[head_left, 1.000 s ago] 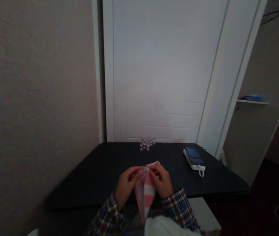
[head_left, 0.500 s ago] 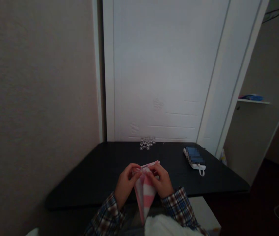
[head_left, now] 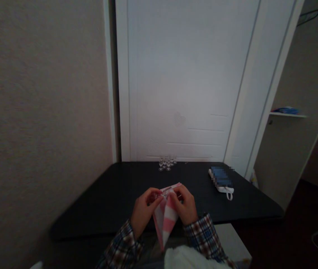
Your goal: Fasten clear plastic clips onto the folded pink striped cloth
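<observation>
My left hand (head_left: 145, 208) and my right hand (head_left: 185, 204) meet above the front of the dark table, fingertips pinched close together. Between them hangs a pink-and-white striped cloth (head_left: 170, 214), its lower end tapering to a point over the table's front edge. The right fingers grip the cloth near its top. At the left fingertips, against the cloth, is a small clear glass (head_left: 165, 193), resembling the tiny ones at the back; its shape is partly covered by fingers. Several tiny stemmed glasses (head_left: 168, 163) stand grouped at the far edge.
A phone (head_left: 221, 176) lies on a white device with a strap (head_left: 230, 194) at the table's right. The black table (head_left: 114, 194) backs onto a white door panel (head_left: 181, 74). A white box (head_left: 230, 241) sits below its front edge, and a wall (head_left: 44, 112) rises at left.
The fingers have shifted slightly on the cloth, and more of the clear glass shows between them. The cloth's lower tip has risen a little. The tiny glasses stay in place.
</observation>
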`<state>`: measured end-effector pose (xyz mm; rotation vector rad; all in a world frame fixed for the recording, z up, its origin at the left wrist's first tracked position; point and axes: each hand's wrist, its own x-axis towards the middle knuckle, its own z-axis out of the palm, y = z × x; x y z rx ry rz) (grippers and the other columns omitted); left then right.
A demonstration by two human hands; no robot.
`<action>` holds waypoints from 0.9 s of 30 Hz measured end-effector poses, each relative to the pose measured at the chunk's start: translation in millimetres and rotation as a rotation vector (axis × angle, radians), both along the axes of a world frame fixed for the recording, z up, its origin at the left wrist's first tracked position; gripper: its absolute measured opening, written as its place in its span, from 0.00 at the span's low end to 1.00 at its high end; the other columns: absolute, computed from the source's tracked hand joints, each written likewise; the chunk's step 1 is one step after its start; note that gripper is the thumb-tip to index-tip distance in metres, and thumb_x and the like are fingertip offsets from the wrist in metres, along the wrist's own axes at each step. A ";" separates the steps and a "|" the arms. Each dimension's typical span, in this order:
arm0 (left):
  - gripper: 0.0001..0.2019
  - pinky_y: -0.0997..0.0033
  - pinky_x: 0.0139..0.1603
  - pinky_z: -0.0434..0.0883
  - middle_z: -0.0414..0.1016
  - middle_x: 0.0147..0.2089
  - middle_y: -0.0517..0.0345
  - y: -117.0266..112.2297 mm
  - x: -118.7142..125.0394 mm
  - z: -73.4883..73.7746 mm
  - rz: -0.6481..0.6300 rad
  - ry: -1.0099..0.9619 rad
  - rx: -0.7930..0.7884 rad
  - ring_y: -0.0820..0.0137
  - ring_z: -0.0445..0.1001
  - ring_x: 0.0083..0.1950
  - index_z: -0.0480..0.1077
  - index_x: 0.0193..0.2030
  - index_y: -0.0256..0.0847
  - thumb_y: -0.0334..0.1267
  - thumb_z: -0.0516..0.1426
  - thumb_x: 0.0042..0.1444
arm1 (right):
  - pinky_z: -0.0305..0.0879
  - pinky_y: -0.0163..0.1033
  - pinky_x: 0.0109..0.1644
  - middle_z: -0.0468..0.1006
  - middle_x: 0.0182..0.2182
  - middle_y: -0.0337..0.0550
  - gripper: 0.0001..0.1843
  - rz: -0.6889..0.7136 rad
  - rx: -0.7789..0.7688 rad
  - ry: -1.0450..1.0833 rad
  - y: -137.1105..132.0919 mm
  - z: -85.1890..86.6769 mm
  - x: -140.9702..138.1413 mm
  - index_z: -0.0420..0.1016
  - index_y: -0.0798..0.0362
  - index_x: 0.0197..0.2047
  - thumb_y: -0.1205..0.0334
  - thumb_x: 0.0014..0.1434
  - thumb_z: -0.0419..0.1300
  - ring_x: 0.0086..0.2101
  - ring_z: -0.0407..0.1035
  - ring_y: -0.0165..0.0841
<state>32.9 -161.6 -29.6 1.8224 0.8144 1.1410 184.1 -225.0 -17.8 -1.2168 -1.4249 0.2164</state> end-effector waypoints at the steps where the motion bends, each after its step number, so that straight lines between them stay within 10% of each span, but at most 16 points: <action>1: 0.12 0.70 0.37 0.69 0.76 0.36 0.54 -0.2 -0.1 0.1 -0.007 0.005 -0.018 0.65 0.74 0.37 0.70 0.38 0.39 0.43 0.57 0.49 | 0.62 0.32 0.33 0.71 0.31 0.41 0.06 -0.008 0.003 0.002 0.3 -0.6 0.4 0.71 0.54 0.30 0.66 0.55 0.53 0.32 0.66 0.30; 27: 0.16 0.71 0.36 0.68 0.70 0.33 0.59 -3.9 2.2 2.3 -0.078 -0.098 -0.050 0.69 0.72 0.35 0.63 0.44 0.40 0.41 0.58 0.49 | 0.61 0.32 0.31 0.71 0.29 0.39 0.07 -0.045 0.016 -0.013 2.9 -3.2 2.6 0.71 0.53 0.30 0.62 0.56 0.54 0.29 0.65 0.29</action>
